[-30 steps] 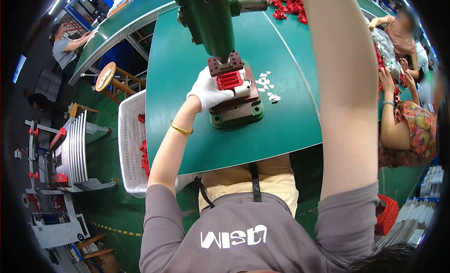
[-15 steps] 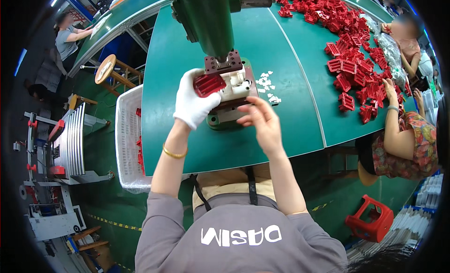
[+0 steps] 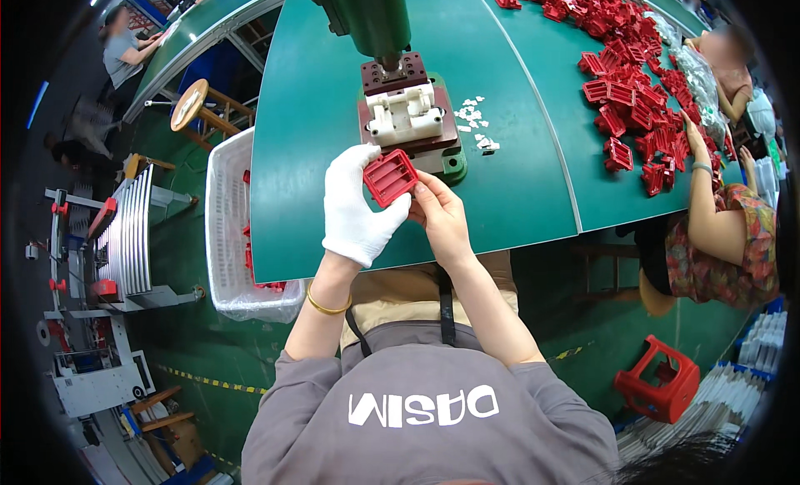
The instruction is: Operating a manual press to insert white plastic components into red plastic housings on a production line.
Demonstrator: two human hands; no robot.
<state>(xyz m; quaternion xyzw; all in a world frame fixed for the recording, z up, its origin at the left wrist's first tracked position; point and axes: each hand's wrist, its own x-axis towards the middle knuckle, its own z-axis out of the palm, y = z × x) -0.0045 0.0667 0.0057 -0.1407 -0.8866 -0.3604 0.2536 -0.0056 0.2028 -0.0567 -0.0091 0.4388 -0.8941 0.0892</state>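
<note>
My left hand (image 3: 354, 206), in a white glove, grips a red slotted plastic frame (image 3: 390, 178) by its left side. Bare and ungloved, my right hand (image 3: 442, 217) pinches the right edge of the same frame between thumb and fingers. The frame is held over the table's near part, just in front of a green bench press (image 3: 371, 22). Under the press's dark red tool block sits a white fixture (image 3: 406, 116) on a dark base, with no red part on it. Small white plastic pieces (image 3: 473, 118) lie scattered right of the press.
A large heap of red plastic parts (image 3: 633, 106) covers the table's right side, where a co-worker's hand (image 3: 696, 142) reaches in. A white plastic crate (image 3: 218, 235) with red parts stands left of the table. A red stool (image 3: 658, 381) and a wooden stool (image 3: 190, 106) stand on the floor.
The red frame has come off the white fixture and moved toward me in my left hand. My right hand has moved in and taken hold of its right edge.
</note>
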